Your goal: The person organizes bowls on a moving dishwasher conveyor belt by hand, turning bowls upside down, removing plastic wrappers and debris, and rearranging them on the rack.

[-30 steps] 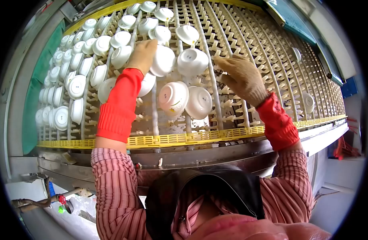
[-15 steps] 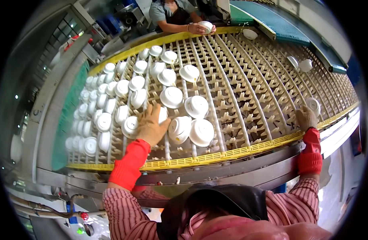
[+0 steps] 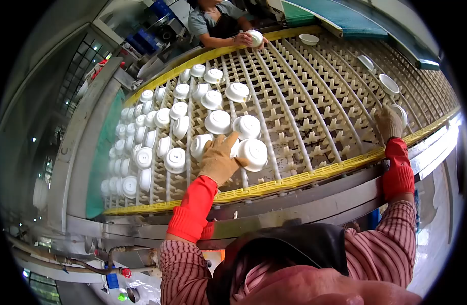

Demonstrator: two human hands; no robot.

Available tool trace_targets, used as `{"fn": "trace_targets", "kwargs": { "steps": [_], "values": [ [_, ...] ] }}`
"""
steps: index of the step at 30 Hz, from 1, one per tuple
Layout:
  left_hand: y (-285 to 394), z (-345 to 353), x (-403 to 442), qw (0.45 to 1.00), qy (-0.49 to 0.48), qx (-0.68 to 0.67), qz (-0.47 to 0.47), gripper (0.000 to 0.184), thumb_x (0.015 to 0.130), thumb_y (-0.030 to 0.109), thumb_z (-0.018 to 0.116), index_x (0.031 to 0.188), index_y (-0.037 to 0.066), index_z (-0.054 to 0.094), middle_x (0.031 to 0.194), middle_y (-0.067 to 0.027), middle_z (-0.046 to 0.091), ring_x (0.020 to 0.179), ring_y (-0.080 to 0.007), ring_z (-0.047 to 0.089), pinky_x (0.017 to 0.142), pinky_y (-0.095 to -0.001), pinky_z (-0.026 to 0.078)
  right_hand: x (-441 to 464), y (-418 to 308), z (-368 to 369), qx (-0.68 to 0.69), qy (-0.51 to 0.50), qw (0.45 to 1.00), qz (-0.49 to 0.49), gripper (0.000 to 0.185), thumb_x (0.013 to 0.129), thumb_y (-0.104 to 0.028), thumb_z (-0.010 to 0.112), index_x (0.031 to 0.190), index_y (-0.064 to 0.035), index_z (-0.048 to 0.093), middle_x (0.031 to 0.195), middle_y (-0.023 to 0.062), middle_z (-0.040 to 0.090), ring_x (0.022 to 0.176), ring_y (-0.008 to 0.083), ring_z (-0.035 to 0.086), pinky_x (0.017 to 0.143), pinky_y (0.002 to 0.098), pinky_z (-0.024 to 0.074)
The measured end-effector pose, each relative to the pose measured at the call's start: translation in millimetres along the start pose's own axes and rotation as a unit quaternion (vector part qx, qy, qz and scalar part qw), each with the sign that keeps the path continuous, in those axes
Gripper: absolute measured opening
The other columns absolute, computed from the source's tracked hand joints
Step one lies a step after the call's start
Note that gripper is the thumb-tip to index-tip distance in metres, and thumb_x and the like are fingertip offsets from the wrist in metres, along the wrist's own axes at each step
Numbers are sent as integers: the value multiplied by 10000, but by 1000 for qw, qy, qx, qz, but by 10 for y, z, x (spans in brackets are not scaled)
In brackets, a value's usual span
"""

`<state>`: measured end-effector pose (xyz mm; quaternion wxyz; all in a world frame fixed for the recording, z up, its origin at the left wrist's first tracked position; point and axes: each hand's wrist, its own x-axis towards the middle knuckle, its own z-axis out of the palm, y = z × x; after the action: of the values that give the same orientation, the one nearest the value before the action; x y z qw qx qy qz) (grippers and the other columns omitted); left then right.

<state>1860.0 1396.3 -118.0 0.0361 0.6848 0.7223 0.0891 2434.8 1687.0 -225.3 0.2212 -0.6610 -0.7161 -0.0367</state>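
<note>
A worker's gloved left hand (image 3: 220,160) lies, thumb parted, among upturned white bowls (image 3: 253,155) on a rack (image 3: 314,127); the right hand (image 3: 389,123) meets another bowl (image 3: 400,115). Whether either grips cannot be told; base marks (image 3: 143,158) are illegible.

Your left arm (image 3: 180,256) reached forward from its rolled striped sleeve, with the tan-gloved left hand (image 3: 220,160) turned back upward, the thumb standing out to the right, apart from the forefinger, which pointed ahead. Your right arm (image 3: 398,188) stretched out well to the right, the hands far apart, and its gloved right hand (image 3: 390,123) pointed forward, the fingers' grip unclear from above. Both forearms wore red covers up to the wrists.
</note>
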Motion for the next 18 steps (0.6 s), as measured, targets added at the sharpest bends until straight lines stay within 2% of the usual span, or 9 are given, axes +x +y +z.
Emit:
{"fn": "trace_targets", "kwargs": {
  "steps": [3,5,6,7,9,11,14,17,18],
  "values": [
    [73,109,-32,996,70,46,-3,779,846,364,879,1525,106,598,1434,-231,613,1345,-477,568,1173,-572,443,13,-83,-245,-15,91,996,8,651,900,-427,841,1445,-154,612,1096,206,783,1038,436,747,878,562,576],
    [373,-84,38,994,52,66,73,637,852,421,886,1337,44,718,1417,-258,613,1288,-479,570,1131,-568,459,-21,-111,-319,-29,103,994,20,757,867,-450,881,1505,-189,566,1096,190,792,1029,432,755,855,573,576],
    [377,25,81,987,79,77,117,643,852,445,881,1335,52,723,1408,-258,626,1272,-470,579,1126,-572,458,-20,-140,-385,-35,66,996,49,766,867,-471,880,1501,-186,558,1081,195,792,1020,426,760,854,571,577],
    [384,140,108,978,109,85,157,649,851,469,877,1333,60,728,1399,-258,639,1255,-461,589,1121,-576,456,11,-64,-321,-43,67,996,52,749,869,-496,878,1474,-183,566,1059,190,797,1012,413,768,854,563,581],
    [570,93,133,981,56,87,166,647,851,492,865,1335,81,740,1397,-249,670,1258,-453,614,1128,-560,447,2,-221,-500,-76,29,994,69,667,887,-533,863,1372,-157,604,1072,171,809,1030,398,775,892,530,593],
    [661,94,126,972,56,123,191,648,854,497,860,1343,89,740,1411,-249,678,1250,-453,624,1134,-552,442,32,-194,-474,-61,30,996,54,746,904,-462,860,1485,-93,572,1056,219,782,1011,437,757,877,561,575],
    [598,205,148,967,84,140,193,666,832,476,869,1369,106,733,1415,-258,690,1248,-456,634,1145,-541,438,47,-150,-474,-15,35,996,84,639,912,-442,847,1405,-96,634,1094,211,786,1045,433,752,896,545,578],
    [630,234,163,971,81,139,176,640,822,435,840,1370,123,734,1426,-277,684,1285,-454,628,1168,-539,423,94,-70,-477,22,-96,990,100,553,923,-438,823,1347,-111,686,1136,202,788,1091,408,749,921,516,587],
    [632,270,153,970,89,148,171,617,820,428,817,1352,123,743,1428,-275,687,1279,-446,633,1171,-535,417,84,-104,-432,-17,-85,993,86,456,932,-438,823,1291,-164,765,1127,137,817,1057,307,792,948,452,627]
  ]
}}
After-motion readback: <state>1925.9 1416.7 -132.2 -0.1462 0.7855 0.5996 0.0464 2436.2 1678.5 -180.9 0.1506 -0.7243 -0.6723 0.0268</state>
